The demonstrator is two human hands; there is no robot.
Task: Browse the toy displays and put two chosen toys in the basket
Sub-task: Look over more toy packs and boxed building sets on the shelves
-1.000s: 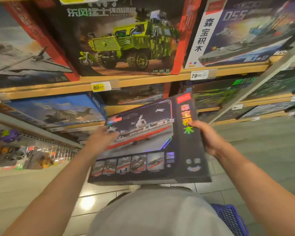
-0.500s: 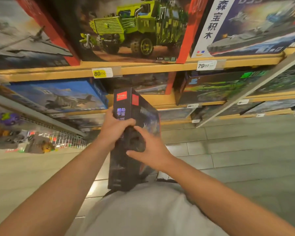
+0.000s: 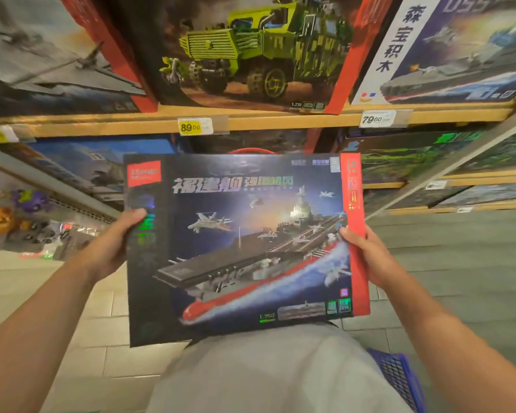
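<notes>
From the head camera, a person holds a large flat toy box [image 3: 245, 245] in front of the torso, at the centre of the view, its printed face turned up toward the camera. The left hand [image 3: 113, 245] grips the box's left edge at about nine o'clock, thumb laid on the front and the other fingers hidden behind; the right hand [image 3: 367, 257] grips the right edge along the red stripe at about three o'clock in the same way. The box art shows an aircraft carrier running from five o'clock up toward one o'clock, with the title line reading upright along the top. The box's long axis lies left to right across the view, tilted slightly clockwise, and its top edge points toward the shelves at twelve o'clock.

By my reading, the step in hand is inspecting a chosen toy, not yet placing it. The blue basket [image 3: 399, 380] shows only as a corner at five o'clock, low beside the person's right side (most of it is out of frame). The next move would call for swinging the box down and right, probably turning it edge-on so it slips inside.

Behind, a wooden shelf [image 3: 280, 120] carries a green truck box [image 3: 251, 49], with a yellow price tag [image 3: 191, 126] just below it.
</notes>
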